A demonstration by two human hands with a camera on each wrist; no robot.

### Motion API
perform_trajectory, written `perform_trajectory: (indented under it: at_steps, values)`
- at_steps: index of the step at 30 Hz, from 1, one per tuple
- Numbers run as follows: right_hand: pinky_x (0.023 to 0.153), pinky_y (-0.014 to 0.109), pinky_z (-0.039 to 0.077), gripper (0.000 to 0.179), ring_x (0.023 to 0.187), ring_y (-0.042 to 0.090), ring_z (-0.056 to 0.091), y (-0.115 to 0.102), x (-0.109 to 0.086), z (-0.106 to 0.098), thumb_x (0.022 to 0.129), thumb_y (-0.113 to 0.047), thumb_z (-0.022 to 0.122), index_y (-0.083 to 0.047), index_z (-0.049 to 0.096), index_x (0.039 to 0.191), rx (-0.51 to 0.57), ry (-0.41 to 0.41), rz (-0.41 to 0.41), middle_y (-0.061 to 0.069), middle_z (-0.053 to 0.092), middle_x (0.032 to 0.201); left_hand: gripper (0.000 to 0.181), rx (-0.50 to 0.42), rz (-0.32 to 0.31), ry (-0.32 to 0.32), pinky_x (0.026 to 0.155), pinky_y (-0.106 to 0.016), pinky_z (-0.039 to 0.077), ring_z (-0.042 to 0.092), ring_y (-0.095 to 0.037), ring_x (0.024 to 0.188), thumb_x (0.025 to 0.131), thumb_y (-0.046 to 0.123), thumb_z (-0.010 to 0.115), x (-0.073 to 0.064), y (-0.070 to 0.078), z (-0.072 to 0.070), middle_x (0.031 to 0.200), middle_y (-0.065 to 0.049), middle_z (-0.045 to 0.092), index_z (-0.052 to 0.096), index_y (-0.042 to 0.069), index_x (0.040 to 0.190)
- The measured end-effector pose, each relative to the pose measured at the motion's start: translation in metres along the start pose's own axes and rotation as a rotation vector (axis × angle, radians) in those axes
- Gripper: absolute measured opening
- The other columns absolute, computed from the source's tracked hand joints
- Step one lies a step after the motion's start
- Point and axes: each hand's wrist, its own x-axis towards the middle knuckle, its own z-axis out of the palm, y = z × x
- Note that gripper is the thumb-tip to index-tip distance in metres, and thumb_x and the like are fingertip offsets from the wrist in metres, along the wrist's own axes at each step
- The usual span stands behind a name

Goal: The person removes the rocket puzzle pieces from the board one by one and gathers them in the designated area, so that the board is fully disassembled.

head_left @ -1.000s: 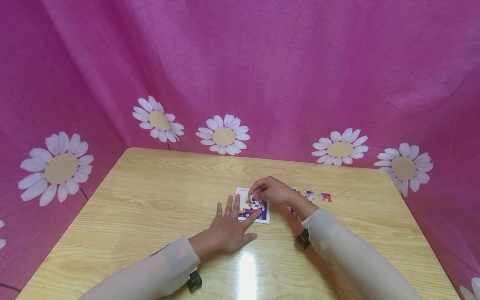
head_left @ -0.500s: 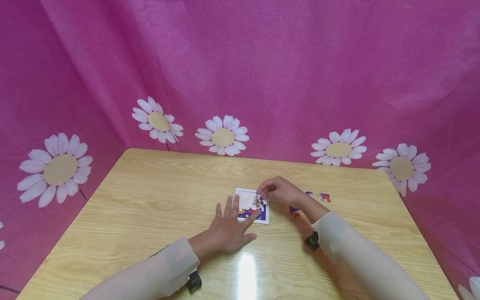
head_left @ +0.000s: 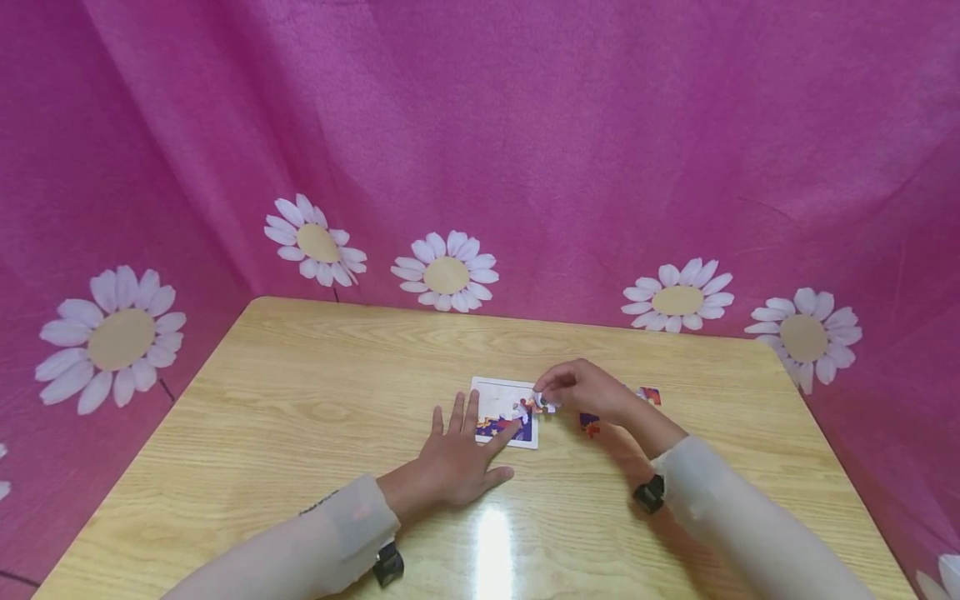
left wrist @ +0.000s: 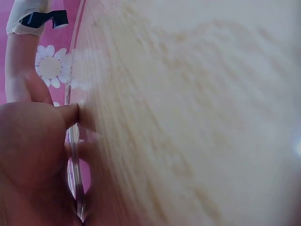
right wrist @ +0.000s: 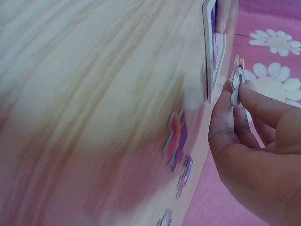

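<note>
In the head view a white-framed jigsaw board (head_left: 530, 442) lies mid-table, with joined purple, red and yellow pieces along its near side. My left hand (head_left: 459, 461) rests with fingers spread, its fingertips on the board's left part and near side. The left wrist view shows mostly palm and thumb (left wrist: 70, 115) against the tabletop. My right hand (head_left: 585, 392) is at the board's right edge. Between thumb and fingers it pinches a white-and-orange jigsaw piece (right wrist: 236, 89), held above the table. Fingers partly hide that piece in the head view.
To the right lie loose jigsaw pieces: a purple-and-red one (head_left: 590, 424) and a red-and-white one (head_left: 651, 395), partly behind the right hand. The wooden table (head_left: 337, 367) ends at a pink flowered curtain (head_left: 562, 167).
My right hand has moved right, carrying the jigsaw piece from over the middle of the board to its right edge. More bare white board shows. The left hand has stayed in place.
</note>
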Motion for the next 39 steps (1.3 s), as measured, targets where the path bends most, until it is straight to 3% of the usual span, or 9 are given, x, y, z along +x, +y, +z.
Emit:
perform_trajectory:
  at_steps: [17,29,34,39]
  values:
    - [0.083,0.029,0.055,0.019,0.094,0.018,0.064,0.016,-0.03,-0.018,0.098,0.0,0.065,0.001,0.074,0.115,0.019,0.032,0.063,0.012,0.073,0.104,0.068,-0.015,-0.002,0.006,0.121,-0.07,0.004,-0.01,-0.048,0.155,0.103,0.069,0.033,0.001,-0.002,0.003,0.169,-0.028,-0.009,0.009,0.05,0.163]
    - [0.076,0.026,0.054,0.021,0.094,0.014,0.062,0.028,-0.05,-0.033,0.097,0.002,0.065,0.007,0.072,0.116,0.082,0.039,0.06,0.019,0.071,0.113,0.067,-0.025,0.005,0.014,0.12,-0.07,0.002,-0.011,-0.047,0.155,0.103,0.068,0.034,0.0,-0.002,0.003,0.169,-0.028,-0.01,0.01,0.049,0.163]
    - [0.08,0.025,0.054,0.022,0.099,0.012,0.063,0.033,-0.06,-0.04,0.096,0.002,0.066,0.007,0.072,0.117,0.077,0.059,0.071,0.022,0.07,0.12,0.067,-0.024,0.006,0.013,0.121,-0.07,0.003,-0.011,-0.047,0.155,0.104,0.068,0.034,0.0,-0.001,0.001,0.169,-0.028,-0.01,0.01,0.049,0.163]
    - [0.078,0.024,0.055,0.022,0.095,0.009,0.064,0.04,-0.07,-0.047,0.096,0.003,0.065,0.01,0.071,0.116,0.08,0.081,0.086,0.022,0.071,0.116,0.067,-0.021,0.009,0.014,0.12,-0.071,0.003,-0.01,-0.048,0.155,0.104,0.067,0.035,-0.001,-0.001,0.0,0.169,-0.029,-0.008,0.011,0.048,0.164]
